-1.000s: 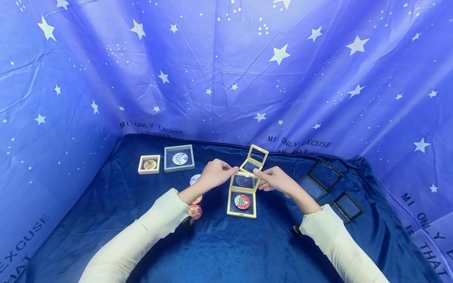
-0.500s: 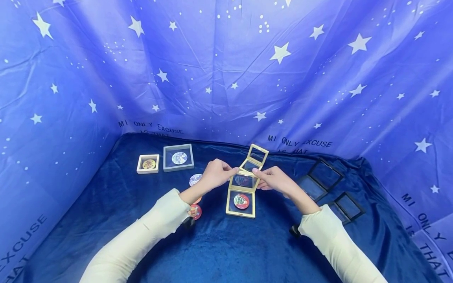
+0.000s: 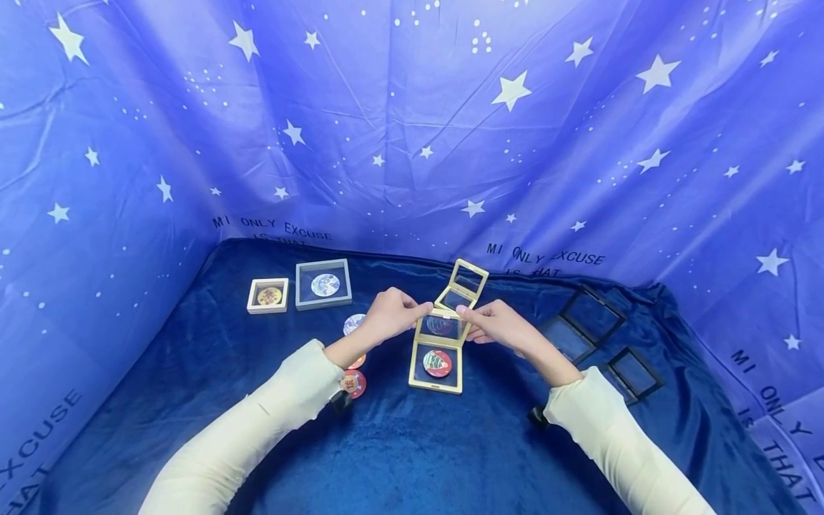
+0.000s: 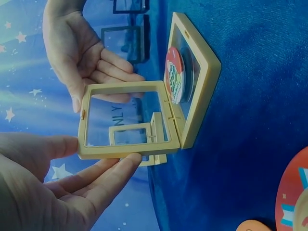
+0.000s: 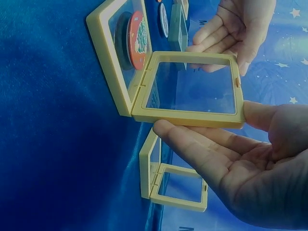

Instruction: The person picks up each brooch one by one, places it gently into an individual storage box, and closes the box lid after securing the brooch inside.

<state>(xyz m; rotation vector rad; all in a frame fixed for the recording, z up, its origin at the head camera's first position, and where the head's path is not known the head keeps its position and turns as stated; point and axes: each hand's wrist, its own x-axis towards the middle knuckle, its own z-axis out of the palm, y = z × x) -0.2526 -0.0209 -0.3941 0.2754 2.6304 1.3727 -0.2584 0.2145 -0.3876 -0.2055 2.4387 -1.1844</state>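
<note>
Near the table's middle stands a hinged pale-yellow display frame [image 3: 410, 372], opened out, its lid [image 4: 115, 155] raised at an angle to the base. On the clear film of the base lies a round red badge [image 3: 438, 363] with a green and white picture. My left hand [image 3: 390, 315] pinches the lid's left upper corner between thumb and fingers. At the opposite corner, my right hand [image 3: 498, 325] grips the lid the same way, thumb on its top edge [image 5: 238, 82] and fingers along its side. Nothing sits in the lid's window.
Behind stands a smaller opened yellow frame [image 3: 465, 289]. Two opened black frames [image 3: 601, 315] lie at right. At far left are a small cream frame [image 3: 267, 310] and a grey frame [image 3: 324, 304], each with a badge. Several loose badges [image 3: 352, 384] lie beside the left forearm.
Both hands keep their hold on the lid, and the frame and badge stay as they were. Only the head view has shifted slightly.
</note>
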